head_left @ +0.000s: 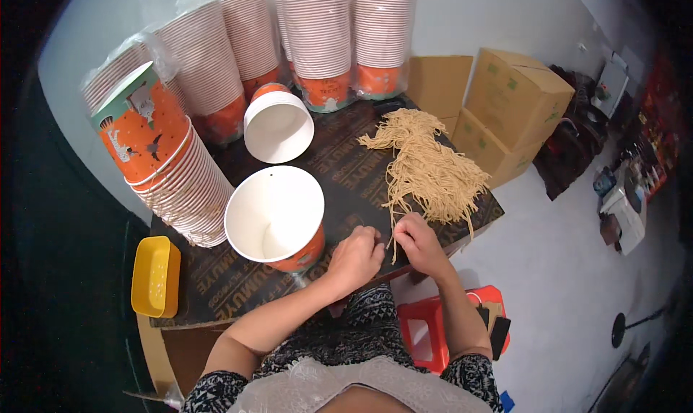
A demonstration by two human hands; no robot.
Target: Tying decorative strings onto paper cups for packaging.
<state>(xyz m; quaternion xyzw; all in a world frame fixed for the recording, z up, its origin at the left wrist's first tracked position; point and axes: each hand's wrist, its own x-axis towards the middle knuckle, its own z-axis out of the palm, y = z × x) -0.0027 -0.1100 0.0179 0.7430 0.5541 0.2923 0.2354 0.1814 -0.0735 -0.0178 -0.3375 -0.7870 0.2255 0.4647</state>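
Observation:
In front of me on the dark printed tabletop stands a large white-lined paper bucket (pixel 276 214) with an orange printed outside, its mouth facing up. My left hand (pixel 358 256) is just right of it by the table's near edge, fingers curled together; whatever they hold is hidden. My right hand (pixel 419 244) is closed in a pinch at a tan cord (pixel 393 243) that trails down from a pile of cut cords (pixel 437 175). The two hands are a short way apart. Behind the bucket, another paper bucket (pixel 280 132) lies on its side, mouth toward me.
A nested stack of orange buckets (pixel 173 168) leans at left, with cords along its rims. Tall plastic-wrapped bucket stacks (pixel 317 38) line the back. A yellow tray (pixel 155 277) is at the left edge. Cardboard boxes (pixel 512 103) and a red stool (pixel 426 334) stand at right.

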